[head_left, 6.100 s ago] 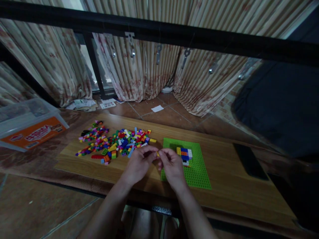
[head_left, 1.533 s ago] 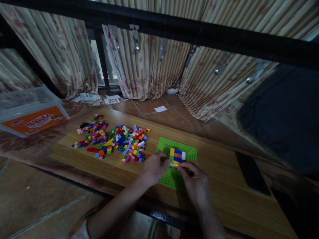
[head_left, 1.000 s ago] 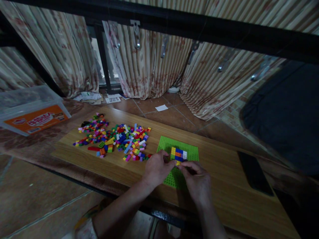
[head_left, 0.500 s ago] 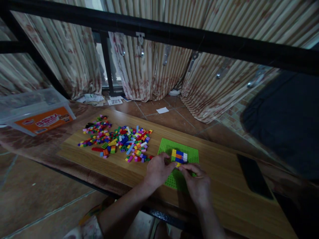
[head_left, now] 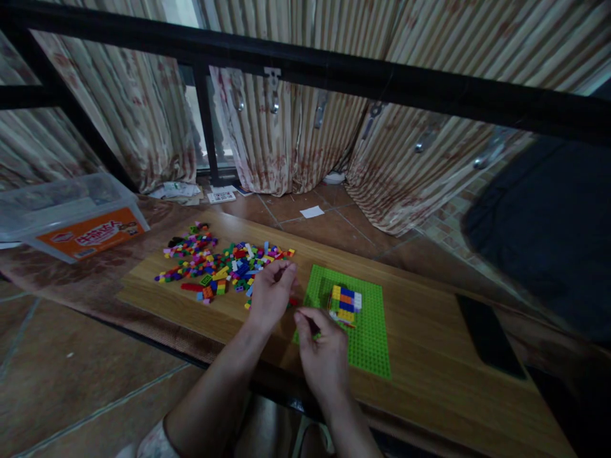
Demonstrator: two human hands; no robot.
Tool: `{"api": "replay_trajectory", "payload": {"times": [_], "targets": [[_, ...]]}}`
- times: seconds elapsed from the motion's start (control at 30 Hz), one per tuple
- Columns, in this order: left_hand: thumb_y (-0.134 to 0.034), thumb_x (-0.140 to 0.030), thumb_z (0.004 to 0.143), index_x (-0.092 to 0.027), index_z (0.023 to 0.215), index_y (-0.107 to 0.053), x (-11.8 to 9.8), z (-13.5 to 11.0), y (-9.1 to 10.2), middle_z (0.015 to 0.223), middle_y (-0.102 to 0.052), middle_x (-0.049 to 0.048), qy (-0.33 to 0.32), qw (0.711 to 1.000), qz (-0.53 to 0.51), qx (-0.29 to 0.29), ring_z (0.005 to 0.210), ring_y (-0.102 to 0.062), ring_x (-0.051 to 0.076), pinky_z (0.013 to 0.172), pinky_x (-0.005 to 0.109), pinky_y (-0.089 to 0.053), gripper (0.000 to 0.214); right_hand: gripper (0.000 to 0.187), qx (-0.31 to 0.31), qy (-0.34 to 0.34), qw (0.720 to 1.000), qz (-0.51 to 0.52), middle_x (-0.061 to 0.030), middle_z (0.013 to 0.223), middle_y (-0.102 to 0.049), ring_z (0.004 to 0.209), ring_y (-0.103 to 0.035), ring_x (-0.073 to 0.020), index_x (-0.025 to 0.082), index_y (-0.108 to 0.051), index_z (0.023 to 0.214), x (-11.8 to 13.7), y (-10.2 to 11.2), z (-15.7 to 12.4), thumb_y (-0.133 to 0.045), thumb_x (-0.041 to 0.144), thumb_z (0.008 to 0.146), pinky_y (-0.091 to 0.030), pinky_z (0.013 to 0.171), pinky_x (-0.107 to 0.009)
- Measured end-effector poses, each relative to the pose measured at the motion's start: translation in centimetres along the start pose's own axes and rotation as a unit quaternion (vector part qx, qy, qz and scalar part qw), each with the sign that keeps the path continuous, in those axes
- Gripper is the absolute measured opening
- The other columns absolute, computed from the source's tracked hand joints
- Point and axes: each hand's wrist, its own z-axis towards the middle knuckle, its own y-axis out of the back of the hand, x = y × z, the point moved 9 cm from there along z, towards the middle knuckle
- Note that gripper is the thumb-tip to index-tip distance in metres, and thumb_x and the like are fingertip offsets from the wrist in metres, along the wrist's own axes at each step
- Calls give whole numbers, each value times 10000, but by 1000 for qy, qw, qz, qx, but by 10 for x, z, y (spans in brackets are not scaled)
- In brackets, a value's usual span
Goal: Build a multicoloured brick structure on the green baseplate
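Observation:
My left hand [head_left: 272,298] hovers over the right edge of the pile of loose toy bricks [head_left: 193,264]. Its thumb and fingers are pressed together, and whatever may be between them is hidden. Lower and to the right, my right hand [head_left: 323,343] is curled with thumb and forefinger close together, over the left edge of the green baseplate [head_left: 370,350]. I cannot make out anything in its fingertips. On the baseplate stands a small block of joined toy bricks [head_left: 346,302] in yellow, blue, orange and white, touched by neither hand.
The wooden board [head_left: 415,318] carries the bricks and baseplate, with a dark flat phone-like slab [head_left: 489,334] on its right. A clear plastic box [head_left: 71,216] with an orange label stands at the left. A black rail [head_left: 334,60] runs across beyond the board, before striped curtains [head_left: 305,146].
Both hands have left the brick block and moved left. The left hand is now at the pile, the right at the baseplate's left side. The block's front yellow bricks are now uncovered.

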Motion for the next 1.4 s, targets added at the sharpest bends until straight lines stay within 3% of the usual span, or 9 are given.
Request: {"api": "replay_trajectory", "payload": {"times": [0.13, 0.3, 0.5, 0.7, 0.93, 1.0, 1.1, 1.2, 1.4], "targets": [[-709, -387, 741, -152, 774, -639, -13, 0, 12, 595, -561, -33, 5, 997, -71, -16, 503, -469, 67, 480, 175, -365, 248, 309, 80, -120, 974, 176, -20, 792, -671, 713, -595, -164, 214, -676, 884, -12, -62, -12, -489, 459, 905, -451, 645, -274], [-750, -285, 709, -126, 744, -652, -41, 12, 48, 573, -531, -37, -37, 983, -176, -38, 493, -452, 42, 462, 141, -348, 190, 374, 140, -254, 853, 434, 2, 709, -627, 657, -574, -154, 205, -645, 817, -9, -129, -41, -591, 575, 806, -452, 619, -274], [-609, -199, 826, -118, 805, -630, -43, 19, 105, 587, -527, -43, 31, 917, -385, -103, 447, -456, 25, 448, 128, -384, 86, 286, 261, -288, 822, 416, 34, 704, -593, 662, -534, -116, 195, -635, 774, 16, -152, -64, -808, 375, 633, -433, 638, -244], [-508, -242, 898, -119, 817, -618, -31, 18, 112, 601, -552, -24, 93, 882, -451, -103, 445, -473, 48, 445, 162, -408, 184, 439, 305, -310, 752, 496, 6, 900, -649, 849, -598, -165, 207, -626, 958, 25, -167, -72, -840, 276, 581, -461, 763, -288], [-482, -202, 908, -103, 828, -618, -29, 16, 123, 573, -521, -30, 102, 881, -445, -124, 435, -453, 45, 422, 152, -394, 187, 243, 328, -238, 826, 391, 41, 676, -594, 567, -538, -103, 190, -619, 816, 25, -152, -44, -756, 343, 685, -417, 563, -240], [-481, -161, 898, -98, 828, -617, -27, 15, 129, 571, -515, -31, 108, 885, -432, -138, 426, -445, 39, 415, 144, -388, 166, 197, 261, -180, 889, 330, 47, 616, -567, 534, -529, -110, 200, -624, 818, 16, -129, -20, -671, 386, 773, -421, 548, -246], [-487, -106, 875, -96, 810, -609, -23, 14, 132, 574, -516, -30, 129, 888, -416, -148, 415, -436, 36, 402, 141, -382, 139, 211, 61, -56, 990, 113, -25, 802, -661, 746, -607, -159, 204, -670, 851, -3, -73, 21, -573, 391, 856, -474, 699, -286], [-494, -81, 860, -101, 800, -602, -21, 13, 131, 575, -516, -28, 147, 889, -409, -142, 416, -438, 39, 393, 143, -381, 126, 260, 1, 37, 999, -40, -65, 944, -666, 863, -621, -194, 206, -677, 988, -13, -52, 42, -490, 365, 901, -479, 785, -333], [-489, -66, 851, -113, 782, -584, -23, 15, 141, 569, -498, -33, 133, 884, -425, -142, 419, -438, 42, 399, 140, -390, 126, 302, 14, 132, 971, -200, -89, 1052, -638, 1012, -567, -234, 215, -646, 1130, -17, -63, 54, -460, 312, 914, -447, 881, -390]]}}
